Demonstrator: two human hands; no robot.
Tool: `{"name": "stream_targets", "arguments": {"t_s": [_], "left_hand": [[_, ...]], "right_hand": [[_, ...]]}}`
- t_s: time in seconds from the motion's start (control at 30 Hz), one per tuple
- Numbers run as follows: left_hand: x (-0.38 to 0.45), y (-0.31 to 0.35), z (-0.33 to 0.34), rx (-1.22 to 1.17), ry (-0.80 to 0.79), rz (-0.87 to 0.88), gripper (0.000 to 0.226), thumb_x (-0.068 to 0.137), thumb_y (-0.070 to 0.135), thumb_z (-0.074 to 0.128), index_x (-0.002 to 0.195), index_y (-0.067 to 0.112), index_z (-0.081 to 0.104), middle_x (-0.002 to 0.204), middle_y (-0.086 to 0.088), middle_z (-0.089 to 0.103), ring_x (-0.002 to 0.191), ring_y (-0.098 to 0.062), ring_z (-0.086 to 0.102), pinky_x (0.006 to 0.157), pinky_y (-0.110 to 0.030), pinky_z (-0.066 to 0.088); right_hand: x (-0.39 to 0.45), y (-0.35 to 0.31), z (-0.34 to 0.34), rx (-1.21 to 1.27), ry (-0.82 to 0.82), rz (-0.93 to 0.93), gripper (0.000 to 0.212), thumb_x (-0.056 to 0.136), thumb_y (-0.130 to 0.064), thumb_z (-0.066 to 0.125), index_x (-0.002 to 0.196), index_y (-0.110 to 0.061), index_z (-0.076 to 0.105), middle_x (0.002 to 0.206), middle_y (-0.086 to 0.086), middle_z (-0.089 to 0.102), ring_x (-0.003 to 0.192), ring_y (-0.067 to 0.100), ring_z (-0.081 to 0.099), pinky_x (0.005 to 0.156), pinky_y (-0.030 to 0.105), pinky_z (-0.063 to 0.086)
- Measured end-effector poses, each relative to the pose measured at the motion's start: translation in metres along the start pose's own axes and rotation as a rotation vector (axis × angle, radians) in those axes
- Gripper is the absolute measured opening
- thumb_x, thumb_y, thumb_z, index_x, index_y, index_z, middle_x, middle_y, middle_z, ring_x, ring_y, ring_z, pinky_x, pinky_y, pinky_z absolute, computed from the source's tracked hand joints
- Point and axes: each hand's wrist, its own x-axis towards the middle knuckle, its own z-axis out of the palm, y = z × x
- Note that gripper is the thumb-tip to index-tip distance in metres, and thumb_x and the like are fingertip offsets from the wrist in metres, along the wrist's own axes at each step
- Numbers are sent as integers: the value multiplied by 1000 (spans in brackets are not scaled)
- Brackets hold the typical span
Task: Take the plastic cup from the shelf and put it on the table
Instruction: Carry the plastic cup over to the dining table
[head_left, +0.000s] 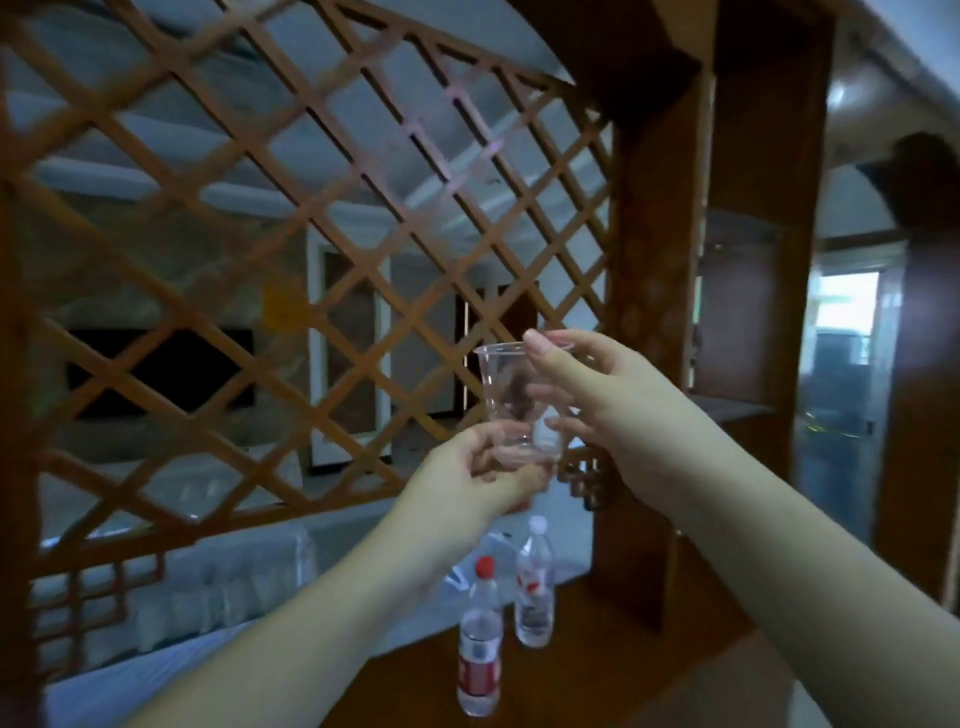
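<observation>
A clear plastic cup (511, 395) is held upright in the air in front of a wooden lattice screen. My left hand (478, 470) grips its base from below, fingers curled around the bottom. My right hand (597, 410) holds it from the right, thumb on the rim and fingers along its side. The cup looks empty. A brown wooden surface (597, 686) lies below my arms.
Two plastic water bottles stand on the wooden surface below the cup, one with a red cap (480, 636) and one with a white cap (535, 582). The lattice screen (260, 260) fills the left. A thick wooden post (660, 260) and shelf boards (727, 405) rise at right.
</observation>
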Motion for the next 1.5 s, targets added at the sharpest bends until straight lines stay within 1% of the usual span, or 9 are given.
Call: {"name": "stream_targets", "arguments": {"t_s": [0.13,0.3,0.47,0.7,0.93,1.03,1.23,1.37,1.5], "left_hand": [[15,-14,49,-47,-83,-18,49,74,36,80,119,30,62,105,6,76,99,-12,71,80,-30,56],[38,-29,104,-179,-240,-56,43,85,15,74,124,20,57,107,1,75,98,-17,72,71,-22,57],[67,-55,159,-306,-393,-105,51,78,15,81,122,23,59,110,-1,75,105,-19,70,78,-24,57],[107,-88,231,-421,-557,-142,55,73,21,83,123,27,59,112,4,74,109,-16,68,99,-40,51],[136,-102,313,-604,-780,-303,58,64,19,88,118,21,64,115,-5,74,105,-18,70,80,-27,58],[137,-103,354,-688,-892,-418,54,71,11,86,120,17,65,114,-9,74,103,-22,71,78,-27,58],[120,-89,440,-874,-1044,-617,67,66,46,81,121,10,65,107,-16,75,102,-31,71,75,-35,60],[100,-75,503,-869,-1111,-653,72,63,49,76,122,9,64,104,-14,76,99,-31,72,73,-35,60],[80,-60,568,-879,-1167,-673,61,73,44,71,119,5,64,104,-16,76,101,-32,71,75,-35,60]], "right_hand": [[-13,18,-52,-37,59,15,80,59,-70,74,126,-30,57,111,-11,69,98,5,69,82,31,56],[-27,35,-106,-93,153,37,69,64,-65,73,123,-32,57,106,-14,70,98,2,68,79,24,57],[-40,59,-155,-204,281,82,69,68,-64,72,127,-34,54,111,-13,67,99,2,67,91,32,54],[-45,79,-210,-359,427,167,72,67,-60,71,131,-31,50,114,-8,65,101,6,66,90,31,54],[-74,90,-266,-468,602,244,72,65,-62,69,129,-34,51,113,-9,65,100,8,66,84,29,55],[-96,90,-293,-485,692,278,63,71,-57,69,128,-35,52,113,-10,66,102,7,66,91,33,54],[-146,84,-345,-552,860,335,74,64,-62,68,131,-35,49,116,-10,64,109,13,62,98,35,49],[-188,78,-392,-560,931,368,71,70,-57,68,134,-34,47,118,-10,64,108,11,63,90,28,53],[-232,68,-442,-568,993,377,71,71,-56,69,134,-31,48,117,-9,65,106,9,64,96,35,52]]}}
